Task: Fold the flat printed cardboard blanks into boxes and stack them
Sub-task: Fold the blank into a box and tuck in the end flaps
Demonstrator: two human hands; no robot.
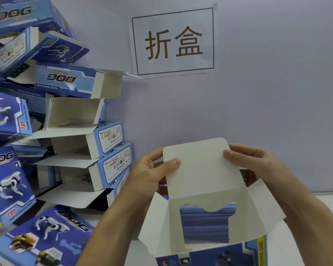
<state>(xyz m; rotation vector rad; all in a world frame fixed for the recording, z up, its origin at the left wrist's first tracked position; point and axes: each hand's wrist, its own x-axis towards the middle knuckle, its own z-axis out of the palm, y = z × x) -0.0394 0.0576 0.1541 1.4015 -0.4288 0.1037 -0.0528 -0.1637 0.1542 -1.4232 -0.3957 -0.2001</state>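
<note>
Both hands, left (148,175) and right (252,162), pinch the white top flap of an open box (202,189); folded boxes (75,131) pile at left.

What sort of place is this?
Probably a packing workstation: a pile of folded boxes printed DOG on the left, a paper sign on the wall, and two hands folding another box.
</note>
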